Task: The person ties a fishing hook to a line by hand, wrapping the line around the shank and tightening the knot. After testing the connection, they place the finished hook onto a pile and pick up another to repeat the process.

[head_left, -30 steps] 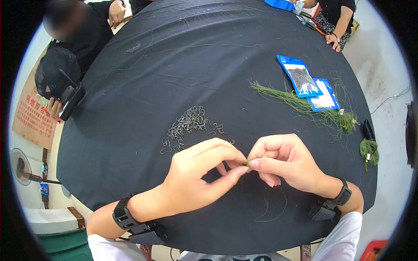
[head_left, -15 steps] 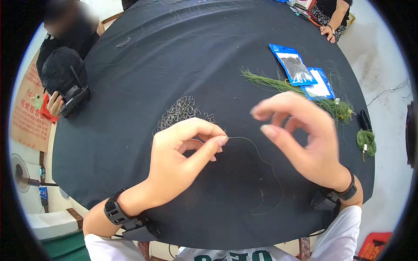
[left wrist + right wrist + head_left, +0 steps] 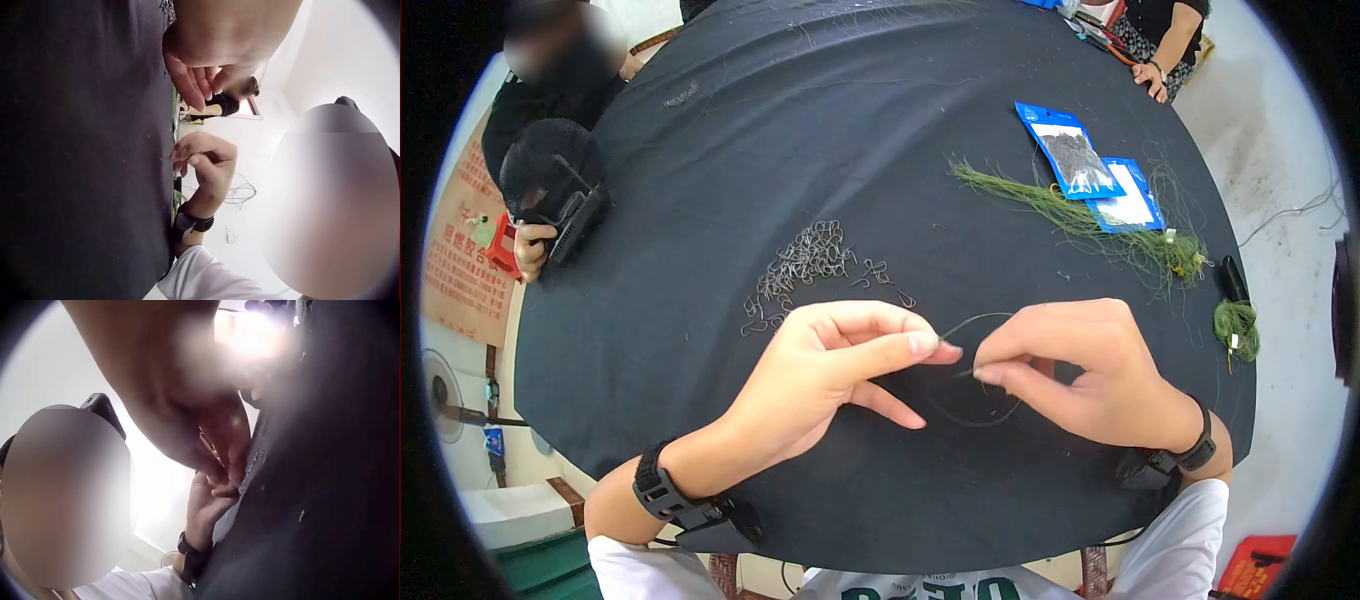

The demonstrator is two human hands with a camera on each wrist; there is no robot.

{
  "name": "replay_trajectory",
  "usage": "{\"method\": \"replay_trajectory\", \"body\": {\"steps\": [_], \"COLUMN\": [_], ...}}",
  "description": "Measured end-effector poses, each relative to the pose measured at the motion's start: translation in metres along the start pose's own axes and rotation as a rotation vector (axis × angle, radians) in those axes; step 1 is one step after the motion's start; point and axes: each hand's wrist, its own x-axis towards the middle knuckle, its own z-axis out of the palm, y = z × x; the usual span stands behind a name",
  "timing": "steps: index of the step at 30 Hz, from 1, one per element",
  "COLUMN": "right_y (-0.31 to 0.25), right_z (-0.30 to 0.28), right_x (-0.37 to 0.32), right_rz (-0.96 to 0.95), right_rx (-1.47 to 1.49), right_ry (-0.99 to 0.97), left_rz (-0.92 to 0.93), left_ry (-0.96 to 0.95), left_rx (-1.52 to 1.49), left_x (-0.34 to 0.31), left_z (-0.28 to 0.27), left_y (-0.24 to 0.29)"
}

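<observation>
In the head view my left hand (image 3: pixel 830 365) pinches a thin green line (image 3: pixel 980 424) between thumb and forefinger, its lower fingers spread. To its right my right hand (image 3: pixel 1090 370) pinches the same line with thumb and fingertips, and a loop of it curves between the hands. Whatever else sits in the left fingertips is too small to tell. Just beyond the left hand lies a pile of small metal hooks (image 3: pixel 810 255), with a few loose ones beside it. The left wrist view shows my right hand (image 3: pixel 209 162) raised over the cloth.
A bundle of green line (image 3: pixel 1030 198) lies at the right under two blue packets, the upper packet (image 3: pixel 1075 155) dark-filled. A smaller green coil (image 3: pixel 1236 332) hangs near the right edge. A person with a black mesh cap (image 3: pixel 550 175) sits at the left; another person's hand (image 3: pixel 1150 80) rests far right.
The hands were together, then the right hand swung away open while the left held the line. Now the right hand is back near the left, pinching the line in a loop.
</observation>
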Motion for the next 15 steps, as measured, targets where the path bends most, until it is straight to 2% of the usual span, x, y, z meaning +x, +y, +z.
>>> {"method": "replay_trajectory", "body": {"steps": [3,6,9,12,15], "right_y": [0.002,0.005,0.002,-0.002,-0.003], "right_z": [0.006,0.007,0.005,-0.005,-0.018], "right_x": [0.000,0.002,0.002,0.000,0.001], "right_rz": [-0.012,-0.096,-0.041,0.072,0.061], "right_rx": [-0.002,-0.133,-0.117,-0.114,-0.238], "right_ry": [0.098,0.115,0.101,0.115,0.110], "left_rz": [-0.067,-0.155,-0.063,-0.008,0.007], "left_ry": [-0.072,-0.105,-0.105,-0.006,0.032], "left_rx": [-0.044,-0.076,-0.025,-0.031,-0.022], "left_x": [-0.001,-0.001,-0.001,0.000,-0.001], "left_z": [0.001,0.001,-0.005,-0.002,-0.001], "left_y": [0.003,0.005,-0.001,0.002,0.004]}}
